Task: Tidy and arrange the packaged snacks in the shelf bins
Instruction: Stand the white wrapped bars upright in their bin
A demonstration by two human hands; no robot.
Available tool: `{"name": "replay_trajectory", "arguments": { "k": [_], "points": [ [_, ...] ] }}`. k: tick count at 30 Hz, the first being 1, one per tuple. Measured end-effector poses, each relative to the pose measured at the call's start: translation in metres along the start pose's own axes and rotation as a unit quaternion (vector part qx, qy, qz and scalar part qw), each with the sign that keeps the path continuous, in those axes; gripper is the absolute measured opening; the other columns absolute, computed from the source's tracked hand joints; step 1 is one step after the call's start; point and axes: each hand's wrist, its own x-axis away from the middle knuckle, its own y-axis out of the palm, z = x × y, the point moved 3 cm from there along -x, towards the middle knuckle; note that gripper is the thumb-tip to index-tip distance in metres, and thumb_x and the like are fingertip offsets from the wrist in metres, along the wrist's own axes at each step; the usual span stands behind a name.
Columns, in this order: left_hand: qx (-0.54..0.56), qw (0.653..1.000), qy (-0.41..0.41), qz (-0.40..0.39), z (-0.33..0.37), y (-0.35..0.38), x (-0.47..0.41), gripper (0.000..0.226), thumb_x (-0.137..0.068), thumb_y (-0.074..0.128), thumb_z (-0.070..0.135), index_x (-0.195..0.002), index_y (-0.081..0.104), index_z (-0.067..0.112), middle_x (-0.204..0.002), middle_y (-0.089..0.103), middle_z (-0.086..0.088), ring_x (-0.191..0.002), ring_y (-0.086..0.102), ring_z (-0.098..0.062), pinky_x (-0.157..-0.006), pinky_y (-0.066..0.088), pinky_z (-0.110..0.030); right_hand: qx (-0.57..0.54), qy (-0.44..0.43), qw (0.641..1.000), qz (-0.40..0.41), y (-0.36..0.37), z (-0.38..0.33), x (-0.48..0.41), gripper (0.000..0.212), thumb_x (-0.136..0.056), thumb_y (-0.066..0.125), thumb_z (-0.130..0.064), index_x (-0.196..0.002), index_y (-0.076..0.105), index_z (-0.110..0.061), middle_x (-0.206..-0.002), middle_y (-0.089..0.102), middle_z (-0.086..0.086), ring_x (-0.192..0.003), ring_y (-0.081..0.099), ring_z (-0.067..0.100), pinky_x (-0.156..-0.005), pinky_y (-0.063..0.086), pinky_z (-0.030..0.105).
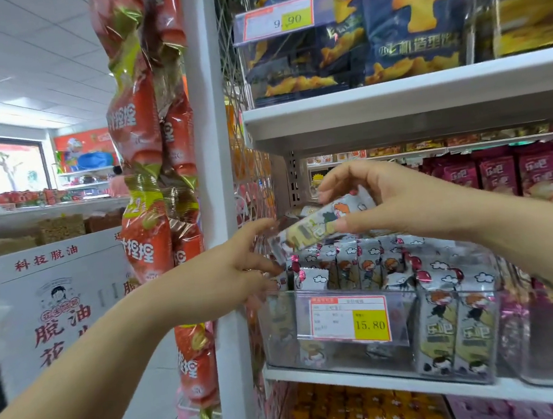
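Midway: rowed packets (360, 265) upright in clear bin (449, 290) — loose packet (318, 227) pinched in right hand (395, 202) grip, not yet slotted — left hand (227, 277) slack-fingered, holding nothing.

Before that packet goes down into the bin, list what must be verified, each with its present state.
1. Grip: right hand pinches the packet between thumb and fingers: ok.
2. Clearance: packet is above the standing packets, apart from them: ok.
3. Orientation: packet lies tilted sideways, the row stands upright: not ok.
4. Free slot in the clear bin: cannot tell, the row looks packed.
5. Left hand by the bin's left end, touching the packet: cannot tell, blurred.
6. Price tag uncovered: ok.
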Motion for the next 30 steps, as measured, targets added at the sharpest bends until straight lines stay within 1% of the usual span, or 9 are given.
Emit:
{"name": "replay_trajectory", "arguments": {
  "k": [3,7,10,12,14,17,20,25,30],
  "points": [
    [0.006,1.0,-0.01,0.001,0.0,0.0,0.002,0.08,-0.097,0.048,0.017,-0.143,-0.005,0.055,-0.136,0.053,0.008,-0.102,0.066,-0.008,-0.096,0.05,-0.037,-0.031,0.004,0.999,0.022,0.002,-0.004,-0.004,0.04,-0.074,0.077,-0.016,-0.104,0.055,-0.03,-0.113,0.06,0.004,-0.094,0.068,0.023,-0.088,0.053,0.049],
    [-0.019,0.999,-0.017,-0.02,0.003,0.002,0.004,0.083,-0.097,0.042,0.013,-0.142,-0.013,0.055,-0.149,0.039,0.0,-0.114,0.058,-0.008,-0.099,0.046,-0.031,-0.034,-0.021,0.999,0.029,0.012,-0.011,-0.01,0.041,-0.075,0.077,-0.014,-0.102,0.052,-0.031,-0.115,0.059,0.008,-0.102,0.065,0.02,-0.089,0.055,0.033],
    [0.018,0.999,0.003,-0.036,0.001,0.004,0.008,0.082,-0.094,0.045,0.014,-0.139,-0.006,0.06,-0.145,0.042,0.012,-0.109,0.055,0.005,-0.1,0.046,-0.031,-0.017,-0.031,0.999,0.038,0.017,-0.018,-0.015,0.043,-0.077,0.076,-0.015,-0.103,0.046,-0.033,-0.118,0.056,-0.002,-0.108,0.06,0.012,-0.066,0.049,0.01],
    [0.033,0.998,0.021,-0.046,0.0,0.006,0.014,0.079,-0.092,0.047,0.009,-0.136,0.008,0.062,-0.135,0.043,0.03,-0.114,0.048,0.014,-0.107,0.04,-0.03,-0.023,-0.028,0.999,0.035,0.018,-0.02,-0.018,0.045,-0.076,0.076,-0.014,-0.102,0.044,-0.033,-0.115,0.06,-0.004,-0.099,0.064,0.013,-0.065,0.05,0.015],
    [0.0,0.999,0.046,-0.005,0.001,0.004,0.02,0.079,-0.093,0.048,0.004,-0.142,0.01,0.054,-0.142,0.031,0.034,-0.128,0.032,0.016,-0.113,0.027,-0.021,-0.02,-0.028,0.999,0.025,0.022,-0.019,-0.02,0.044,-0.076,0.076,-0.011,-0.1,0.044,-0.03,-0.104,0.068,-0.002,-0.086,0.069,0.018,-0.072,0.056,0.029],
    [-0.042,0.993,0.073,0.083,0.006,-0.005,0.026,0.071,-0.094,0.049,0.01,-0.146,0.017,0.045,-0.14,0.029,0.033,-0.128,0.028,0.017,-0.104,0.025,-0.008,-0.008,-0.027,0.999,0.015,0.031,-0.017,-0.021,0.04,-0.076,0.076,-0.008,-0.098,0.047,-0.025,-0.095,0.07,-0.004,-0.076,0.069,0.011,-0.072,0.057,0.032],
    [-0.027,0.993,0.074,0.084,0.009,-0.004,0.025,0.067,-0.094,0.047,0.006,-0.145,0.024,0.044,-0.132,0.039,0.032,-0.113,0.042,0.019,-0.087,0.038,0.001,-0.006,-0.024,0.999,0.021,0.036,-0.02,-0.023,0.038,-0.075,0.078,-0.009,-0.096,0.049,-0.023,-0.101,0.069,-0.002,-0.081,0.071,0.01,-0.07,0.058,0.03],
    [-0.031,0.994,0.063,0.085,0.003,0.003,0.022,0.075,-0.093,0.045,0.006,-0.146,0.011,0.047,-0.124,0.038,0.028,-0.102,0.058,0.005,-0.074,0.049,-0.013,-0.008,-0.038,0.999,0.037,0.033,-0.028,-0.024,0.036,-0.076,0.076,-0.007,-0.096,0.051,-0.024,-0.095,0.069,-0.001,-0.081,0.071,0.024,-0.071,0.059,0.039],
    [-0.035,0.995,0.052,0.077,0.006,0.005,0.02,0.087,-0.093,0.043,0.004,-0.143,-0.007,0.055,-0.145,0.036,0.01,-0.106,0.058,-0.003,-0.096,0.046,-0.028,-0.038,-0.023,0.998,0.037,0.039,-0.024,-0.028,0.034,-0.078,0.074,-0.005,-0.1,0.051,-0.019,-0.096,0.069,0.0,-0.08,0.072,0.019,-0.074,0.059,0.037]
  ]
}}
